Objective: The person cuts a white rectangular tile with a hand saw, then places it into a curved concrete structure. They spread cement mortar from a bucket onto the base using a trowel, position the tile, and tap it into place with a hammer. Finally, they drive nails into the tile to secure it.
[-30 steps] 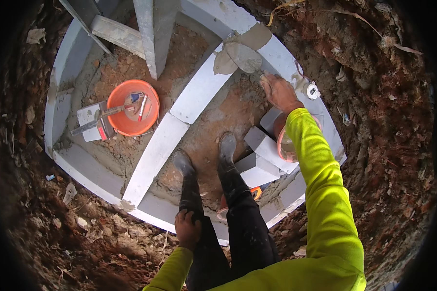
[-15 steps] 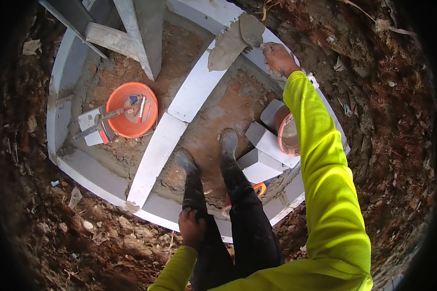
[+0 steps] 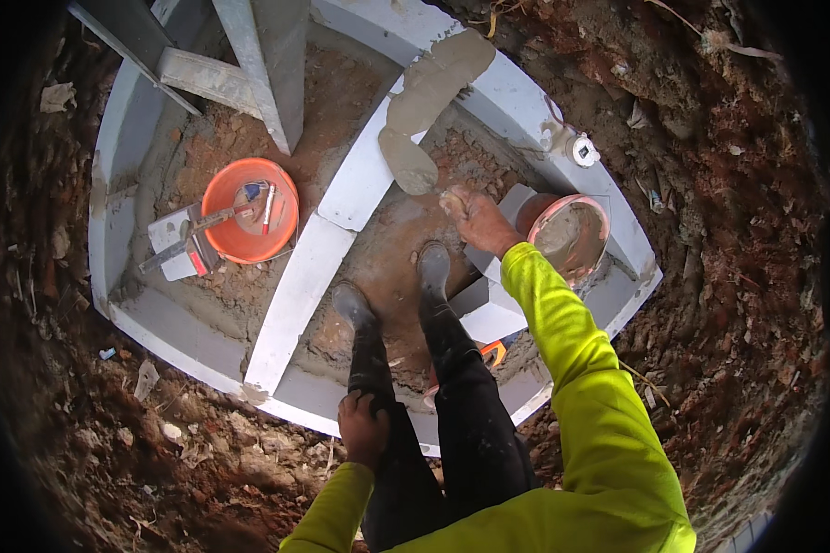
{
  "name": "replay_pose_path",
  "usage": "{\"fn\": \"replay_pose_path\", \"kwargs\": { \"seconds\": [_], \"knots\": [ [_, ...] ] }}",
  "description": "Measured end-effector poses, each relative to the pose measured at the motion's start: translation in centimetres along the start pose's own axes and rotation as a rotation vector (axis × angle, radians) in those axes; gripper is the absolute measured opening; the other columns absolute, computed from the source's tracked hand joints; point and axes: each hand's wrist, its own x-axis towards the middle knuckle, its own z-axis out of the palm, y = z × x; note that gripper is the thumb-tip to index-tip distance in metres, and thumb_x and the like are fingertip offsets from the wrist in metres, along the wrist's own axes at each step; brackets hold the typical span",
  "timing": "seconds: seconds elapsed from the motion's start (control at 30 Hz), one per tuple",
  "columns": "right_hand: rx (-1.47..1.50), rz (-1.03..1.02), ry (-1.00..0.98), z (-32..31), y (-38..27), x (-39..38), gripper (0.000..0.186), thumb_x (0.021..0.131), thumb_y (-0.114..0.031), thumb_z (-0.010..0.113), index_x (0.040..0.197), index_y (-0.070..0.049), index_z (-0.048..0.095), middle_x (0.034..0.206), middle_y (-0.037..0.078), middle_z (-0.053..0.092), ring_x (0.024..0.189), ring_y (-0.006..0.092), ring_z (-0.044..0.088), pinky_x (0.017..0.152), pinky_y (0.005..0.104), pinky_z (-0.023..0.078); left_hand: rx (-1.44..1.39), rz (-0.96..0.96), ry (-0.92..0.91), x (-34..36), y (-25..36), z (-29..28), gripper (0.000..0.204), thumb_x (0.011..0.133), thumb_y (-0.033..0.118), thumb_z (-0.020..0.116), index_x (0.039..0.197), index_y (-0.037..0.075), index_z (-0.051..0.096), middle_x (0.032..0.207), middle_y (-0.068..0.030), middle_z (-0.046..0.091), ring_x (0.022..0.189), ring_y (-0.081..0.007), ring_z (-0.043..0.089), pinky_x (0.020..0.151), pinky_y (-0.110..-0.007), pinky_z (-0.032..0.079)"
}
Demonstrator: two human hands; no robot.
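Note:
My right hand [image 3: 478,218] is closed round the handle of a trowel [image 3: 408,164]; its rounded blade is coated in wet grey mortar and lies at the near end of a mortar layer [image 3: 433,85]. That layer runs along the top of the white block wall [image 3: 364,175] up to the outer wall's corner. The handle itself is mostly hidden in my fingers. My left hand [image 3: 364,429] rests on my left knee, fingers laid over the dark trouser leg, holding nothing. Beside my right forearm stands an orange bucket [image 3: 605,221] with grey mortar in it.
Loose white blocks [image 3: 489,311] lie right of my boots, near an orange-handled tool [image 3: 494,353]. Left of the dividing wall are another orange bucket [image 3: 286,217] holding tools and a grey metal frame [image 3: 217,78]. A round white object [image 3: 582,150] sits on the right wall. Rough soil surrounds the walls.
My right hand has moved from the far wall corner back toward me and left, bringing the trowel down along the dividing wall. Mortar now reaches nearer. My left hand stays put.

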Motion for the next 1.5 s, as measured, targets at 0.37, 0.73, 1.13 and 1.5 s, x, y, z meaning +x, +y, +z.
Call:
{"fn": "replay_pose_path", "kwargs": {
  "seconds": [0.37,0.73,1.13,1.5],
  "knots": [
    [-0.575,0.383,0.349,-6.8,15.1,-25.7,0.026,0.09,-0.018,0.061,0.111,-0.003,0.061,0.088,0.023,0.069,0.083,0.0445,0.066,0.077,0.0496,0.054,0.058,0.107,-0.052,0.6,-1.2,-0.4,0.039,0.074,0.016,0.07,0.111,0.004,0.064,0.124,-0.0193,0.056,0.117,-0.0412,0.051,0.1,-0.052,0.043],
    [0.079,0.537,0.123,-7.7,21.3,-21.3,0.02,0.081,-0.015,0.069,0.095,-0.001,0.069,0.078,0.009,0.069,0.063,0.0219,0.065,0.058,0.0368,0.053,0.215,0.146,-0.146,2.8,2.5,-1.4,0.038,0.075,0.015,0.07,0.111,0.004,0.065,0.124,-0.0175,0.057,0.118,-0.0392,0.051,0.102,-0.049,0.042],
    [0.759,0.37,0.128,-8.7,1.9,-15.6,0.022,0.091,-0.005,0.064,0.113,-0.001,0.064,0.079,0.0,0.062,0.058,0.0063,0.059,0.051,0.0222,0.049,0.203,0.061,-0.125,1.6,2.7,-1.0,0.039,0.077,0.021,0.068,0.113,0.005,0.064,0.127,-0.0162,0.055,0.122,-0.0365,0.049,0.103,-0.049,0.04],
    [-0.352,-0.019,0.341,-10.2,0.7,6.7,0.044,0.097,-0.028,0.054,0.126,0.004,0.055,0.102,0.033,0.066,0.1,0.0482,0.063,0.088,0.0518,0.051,0.035,-0.06,-0.044,-0.1,1.4,0.6,0.039,0.077,0.021,0.068,0.113,0.006,0.064,0.127,-0.0157,0.055,0.121,-0.0375,0.049,0.103,-0.05,0.04]
  ]
}}
